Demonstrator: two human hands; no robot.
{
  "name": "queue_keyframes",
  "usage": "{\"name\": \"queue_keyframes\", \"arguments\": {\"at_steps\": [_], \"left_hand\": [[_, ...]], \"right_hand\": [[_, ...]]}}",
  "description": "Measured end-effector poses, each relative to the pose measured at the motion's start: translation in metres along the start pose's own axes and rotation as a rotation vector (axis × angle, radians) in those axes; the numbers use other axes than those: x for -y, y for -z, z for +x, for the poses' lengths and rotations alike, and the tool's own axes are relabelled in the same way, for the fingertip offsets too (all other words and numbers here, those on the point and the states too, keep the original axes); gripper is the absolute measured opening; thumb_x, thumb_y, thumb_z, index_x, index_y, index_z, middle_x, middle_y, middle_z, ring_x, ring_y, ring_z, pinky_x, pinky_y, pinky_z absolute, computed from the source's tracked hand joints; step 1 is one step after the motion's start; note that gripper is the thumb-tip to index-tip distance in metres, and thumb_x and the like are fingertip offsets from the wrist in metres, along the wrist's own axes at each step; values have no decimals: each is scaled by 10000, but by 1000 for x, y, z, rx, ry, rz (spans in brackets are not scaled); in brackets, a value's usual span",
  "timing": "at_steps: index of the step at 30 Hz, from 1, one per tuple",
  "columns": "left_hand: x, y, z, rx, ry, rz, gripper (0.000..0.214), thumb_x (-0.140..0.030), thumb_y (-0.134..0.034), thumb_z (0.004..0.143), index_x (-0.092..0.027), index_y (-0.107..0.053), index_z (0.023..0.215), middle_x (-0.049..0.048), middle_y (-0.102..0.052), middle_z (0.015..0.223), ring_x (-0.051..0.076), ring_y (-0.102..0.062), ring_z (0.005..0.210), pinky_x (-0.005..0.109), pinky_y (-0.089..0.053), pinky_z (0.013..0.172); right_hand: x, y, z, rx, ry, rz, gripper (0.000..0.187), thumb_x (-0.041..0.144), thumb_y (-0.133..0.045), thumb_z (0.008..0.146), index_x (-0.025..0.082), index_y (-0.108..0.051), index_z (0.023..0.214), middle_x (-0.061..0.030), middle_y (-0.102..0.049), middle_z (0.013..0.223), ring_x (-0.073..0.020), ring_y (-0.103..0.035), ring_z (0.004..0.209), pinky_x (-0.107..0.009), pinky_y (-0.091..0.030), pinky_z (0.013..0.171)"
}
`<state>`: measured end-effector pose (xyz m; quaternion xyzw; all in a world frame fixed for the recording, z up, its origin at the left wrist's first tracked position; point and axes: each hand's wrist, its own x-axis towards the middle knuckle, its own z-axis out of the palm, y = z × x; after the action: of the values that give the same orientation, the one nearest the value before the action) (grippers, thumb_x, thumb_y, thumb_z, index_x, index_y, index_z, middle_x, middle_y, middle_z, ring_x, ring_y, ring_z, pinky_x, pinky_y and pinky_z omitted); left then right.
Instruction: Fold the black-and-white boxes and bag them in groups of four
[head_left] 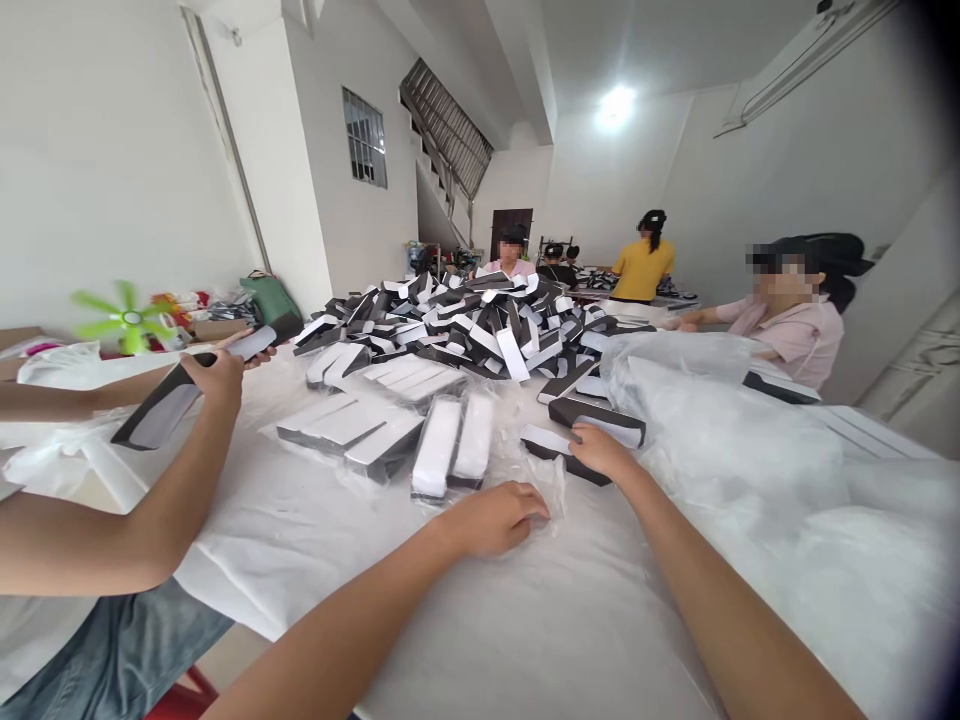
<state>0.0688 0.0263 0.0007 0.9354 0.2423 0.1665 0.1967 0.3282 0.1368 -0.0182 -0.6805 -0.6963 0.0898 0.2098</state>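
Note:
My right hand (602, 450) is closed on the end of a narrow black-and-white cardboard box (547, 441), which lies low over the table. Just in front of my left hand (504, 518), a clear plastic bag (553, 487) spreads under and around that box. The left fingers are curled and pinch the bag's near edge. Beyond my right hand lies another black-and-white box (600, 420), tilted slightly. Several boxes wrapped in clear plastic (436, 448) rest left of the bag, white faces up.
A large heap of loose black-and-white boxes (465, 325) covers the far table. Clear plastic bags (720, 430) pile up at right. On the left, a co-worker's hands (217, 375) hold boxes near a green fan (129, 318). Another person (795, 320) sits at right; others work behind.

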Motion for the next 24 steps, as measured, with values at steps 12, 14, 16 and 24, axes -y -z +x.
{"name": "queue_keyframes", "arguments": {"at_steps": [12,14,16,24], "left_hand": [[-6,14,8,-214,179,-415,244,-191,-443,936,-211,-671,1022,74,-672,1093,199,-639,993,341,-520,874],[-5,13,10,-266,208,-589,224,-235,-471,946,-196,-648,1078,91,-662,1144,202,-658,988,347,-533,879],[-4,13,12,-327,210,-678,303,-269,-528,937,-208,-585,1228,103,-629,1238,207,-679,968,340,-551,840],[-2,34,9,-205,295,-751,736,-531,-62,1015,-98,-568,1328,165,-717,974,161,-671,691,314,-511,621]], "right_hand": [[14,35,3,-254,46,284,218,152,-545,730,160,-754,793,-111,-700,983,-276,-632,966,-391,-467,896],[30,52,0,-301,52,373,280,220,-526,784,156,-748,942,-103,-706,983,-262,-645,949,-386,-498,858],[51,69,-9,-275,97,560,341,290,-520,823,157,-712,1071,-78,-710,915,-230,-663,875,-356,-532,774],[121,98,-63,-138,593,526,159,216,-592,804,216,-748,834,-15,-631,949,-143,-610,808,-309,-509,773]]}}
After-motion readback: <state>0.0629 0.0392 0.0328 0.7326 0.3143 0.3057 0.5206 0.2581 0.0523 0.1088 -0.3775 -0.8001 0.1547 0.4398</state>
